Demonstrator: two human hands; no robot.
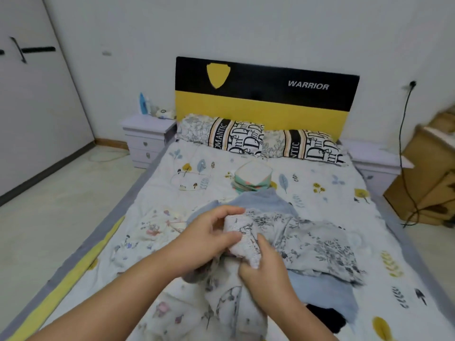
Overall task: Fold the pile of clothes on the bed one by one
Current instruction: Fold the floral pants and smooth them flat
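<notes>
— Two hands on one garment; start at the left, what's there?

— A pale nightstand (147, 134) beside the bed (320, 173), well apart from the work. On the near left of the bedspread lies a cream printed cloth (157, 225), loose and flat.

— And the left hand (209, 239)?

— Its fingers are curled over a bunched end of the grey floral garment (246, 232), thumb underneath, pinching it. My guess is it holds that end up so the fabric can be sorted out.

— The right hand (266, 269)?

— Just beside it, fingers bent and closed on the same garment's lower edge, probably pulling it taut against the left.

— Where's the remaining pile?

— Under and right of the hands: a blue garment (261, 200) beneath the floral cloth, something black (327, 316) at the near edge. Farther back, a small folded stack (253, 178) sits apart, likely kept clear of the unfolded heap.
</notes>
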